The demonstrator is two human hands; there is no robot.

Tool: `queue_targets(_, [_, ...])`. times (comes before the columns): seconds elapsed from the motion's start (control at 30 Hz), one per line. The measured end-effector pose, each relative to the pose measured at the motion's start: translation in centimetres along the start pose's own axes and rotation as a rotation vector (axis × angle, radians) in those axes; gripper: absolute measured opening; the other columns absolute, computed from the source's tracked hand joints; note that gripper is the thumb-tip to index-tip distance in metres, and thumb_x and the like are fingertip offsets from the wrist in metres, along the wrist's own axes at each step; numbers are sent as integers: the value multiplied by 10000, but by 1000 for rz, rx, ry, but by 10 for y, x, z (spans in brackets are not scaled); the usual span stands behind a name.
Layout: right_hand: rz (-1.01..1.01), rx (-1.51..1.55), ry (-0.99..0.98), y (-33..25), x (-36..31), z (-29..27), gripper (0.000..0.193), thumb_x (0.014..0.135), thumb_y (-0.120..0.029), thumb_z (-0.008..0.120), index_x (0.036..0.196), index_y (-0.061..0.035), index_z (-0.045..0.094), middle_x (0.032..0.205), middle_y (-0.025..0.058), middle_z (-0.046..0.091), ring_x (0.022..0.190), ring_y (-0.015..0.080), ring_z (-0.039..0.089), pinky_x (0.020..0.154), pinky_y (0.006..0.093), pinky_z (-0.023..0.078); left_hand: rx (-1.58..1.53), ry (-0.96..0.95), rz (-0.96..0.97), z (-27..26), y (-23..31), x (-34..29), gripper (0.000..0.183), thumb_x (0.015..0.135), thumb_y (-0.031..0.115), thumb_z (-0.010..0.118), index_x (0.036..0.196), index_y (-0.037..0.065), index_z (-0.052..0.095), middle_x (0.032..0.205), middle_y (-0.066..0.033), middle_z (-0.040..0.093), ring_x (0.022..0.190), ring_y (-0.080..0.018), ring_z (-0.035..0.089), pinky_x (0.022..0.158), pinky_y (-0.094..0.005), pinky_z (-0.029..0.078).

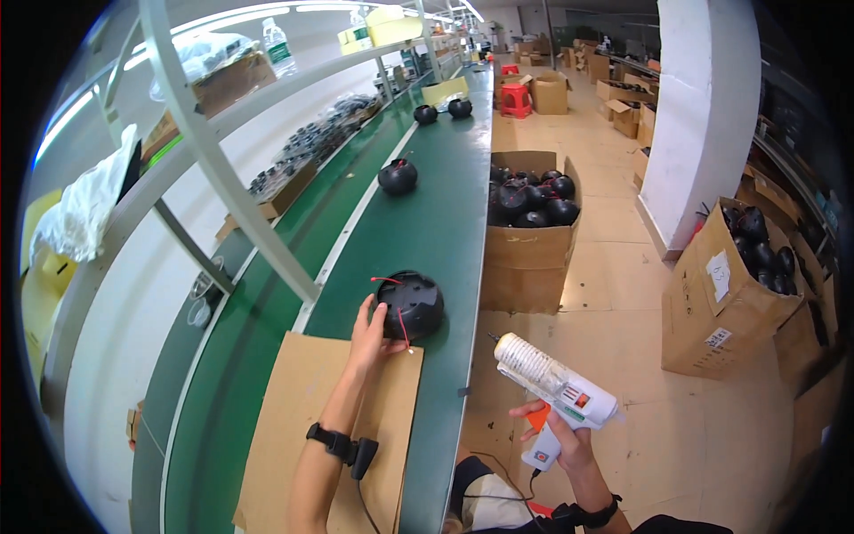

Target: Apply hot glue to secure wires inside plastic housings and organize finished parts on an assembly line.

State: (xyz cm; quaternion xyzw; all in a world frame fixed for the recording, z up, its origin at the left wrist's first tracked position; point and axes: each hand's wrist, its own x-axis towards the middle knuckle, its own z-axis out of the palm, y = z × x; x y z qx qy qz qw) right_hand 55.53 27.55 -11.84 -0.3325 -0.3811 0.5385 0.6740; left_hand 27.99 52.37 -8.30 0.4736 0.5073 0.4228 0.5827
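A round black plastic housing (425, 307) with red wires sits at the far edge of a cardboard sheet (302, 400) on the green bench. My left hand (366, 336) grips it by its left side, fingers at the rim. One red wire runs down its front to a small white connector; another sticks out at the top left. To the right, beyond the bench edge, my right hand (569, 443) is wrapped round the handle of a white hot glue gun (565, 392) with an orange trigger. Its nozzle points up and left, apart from the housing.
Another black housing (398, 177) stands farther up the bench (356, 258), with two more beyond. An open carton (525, 267) full of black housings stands against the bench's right side. A second filled carton (703, 311) is near a white pillar (703, 116). Metal shelving (222, 169) runs along the left.
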Motion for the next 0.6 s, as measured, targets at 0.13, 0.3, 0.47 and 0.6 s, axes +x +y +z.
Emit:
queue_targets(0.13, [9, 29, 53, 4, 0, -34, 344, 1015, -242, 518, 1231, 23, 558, 1127, 192, 659, 1156, 336, 641, 728, 357, 619, 124, 53, -35, -6, 10, -18, 805, 964, 410, 617, 1554, 87, 173, 1343, -290, 482, 852, -351, 720, 627, -359, 623])
queue_targets(0.3, [33, 57, 109, 14, 12, -62, 388, 983, -133, 545, 1340, 9, 486, 1122, 182, 662, 1129, 327, 650, 711, 370, 630, 772, -91, 425, 0, 20, -32, 1152, 731, 402, 863, 1523, -45, 155, 1443, -275, 346, 1200, -430, 563, 905, -443, 562])
queue_targets(0.47, [22, -10, 129, 5, 27, -77, 412, 973, -129, 533, 1348, 29, 471, 1149, 219, 659, 1131, 329, 648, 722, 386, 623, 1094, 44, 578, 27, 27, -4, 1189, 690, 445, 877, 1506, -68, 181, 1408, -289, 381, 1156, -484, 566, 941, -484, 532])
queue_targets(0.6, [59, -66, 182, 7, 23, -88, 564, 953, -168, 580, 1442, 27, 377, 1205, 231, 640, 1137, 360, 642, 741, 411, 620, 1081, -4, 592, 47, 34, 50, 1187, 690, 481, 865, 1502, -70, 196, 1420, -297, 382, 1221, -485, 531, 971, -498, 511])
